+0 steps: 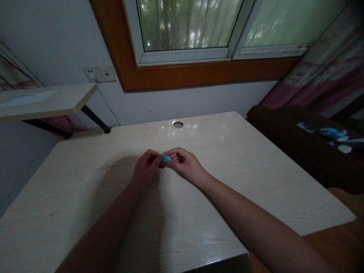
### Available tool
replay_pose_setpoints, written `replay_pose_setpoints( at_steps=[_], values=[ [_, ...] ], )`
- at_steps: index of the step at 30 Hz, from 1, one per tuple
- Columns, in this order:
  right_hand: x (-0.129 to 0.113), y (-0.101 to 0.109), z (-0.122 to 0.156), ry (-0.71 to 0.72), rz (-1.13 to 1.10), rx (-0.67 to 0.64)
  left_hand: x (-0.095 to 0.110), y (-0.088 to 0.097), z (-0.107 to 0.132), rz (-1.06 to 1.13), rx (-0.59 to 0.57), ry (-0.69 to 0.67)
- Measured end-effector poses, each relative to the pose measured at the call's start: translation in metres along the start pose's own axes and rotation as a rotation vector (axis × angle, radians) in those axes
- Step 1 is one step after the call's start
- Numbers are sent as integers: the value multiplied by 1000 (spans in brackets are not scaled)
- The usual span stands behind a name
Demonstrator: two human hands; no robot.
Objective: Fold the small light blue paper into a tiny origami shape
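Note:
Both hands meet over the middle of a pale wooden desk [85, 189]. Between them is a small light-blue object [166, 158], too small to name for sure; it looks like a folded scrap or a little block. My left hand [146, 167] pinches its left end with curled fingers. My right hand [184, 163] grips its right end, fingers closed round it. Most of the blue object is hidden by the fingertips. The hands rest just above or on the desk top.
A round cable hole [178, 124] lies at the desk's far edge. A raised side shelf [42, 100] stands at the left, wall sockets [99, 74] above it. A wood-framed window [199, 72] is behind. Dark furniture [301, 144] and a curtain stand to the right.

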State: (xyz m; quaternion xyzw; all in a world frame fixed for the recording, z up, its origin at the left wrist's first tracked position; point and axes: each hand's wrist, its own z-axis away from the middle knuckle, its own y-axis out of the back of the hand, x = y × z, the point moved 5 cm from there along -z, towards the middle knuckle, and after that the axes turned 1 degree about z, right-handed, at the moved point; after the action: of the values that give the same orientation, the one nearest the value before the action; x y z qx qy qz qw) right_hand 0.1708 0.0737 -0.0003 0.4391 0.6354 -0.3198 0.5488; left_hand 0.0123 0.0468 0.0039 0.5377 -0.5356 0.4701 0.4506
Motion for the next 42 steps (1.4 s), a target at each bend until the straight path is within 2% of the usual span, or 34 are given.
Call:
replay_pose_setpoints(
  at_steps=[7, 13, 16, 18, 21, 23, 32, 42],
  values=[
    [5, 2, -4, -56, -98, 12, -5, 1, -3, 103, -48, 10],
    [10, 1, -5, -105, -217, -28, -6, 5, -3, 178, 17, 23],
    [12, 1, -4, -146, -260, -21, -4, 2, -2, 196, 11, 6],
    [13, 1, -4, -184, -278, -10, -3, -1, -2, 145, -31, 11],
    [14, 1, -3, -222, -264, -11, -3, -6, -2, -47, -109, 40],
    [14, 0, -3, -234, -245, -30, -3, -6, -2, -153, -120, 59],
    [10, -7, 1, -276, -215, -126, -1, 1, -2, -226, -71, 128],
    [17, -4, -1, -266, -278, -102, -6, 5, -4, -23, 16, 204]
  ],
)
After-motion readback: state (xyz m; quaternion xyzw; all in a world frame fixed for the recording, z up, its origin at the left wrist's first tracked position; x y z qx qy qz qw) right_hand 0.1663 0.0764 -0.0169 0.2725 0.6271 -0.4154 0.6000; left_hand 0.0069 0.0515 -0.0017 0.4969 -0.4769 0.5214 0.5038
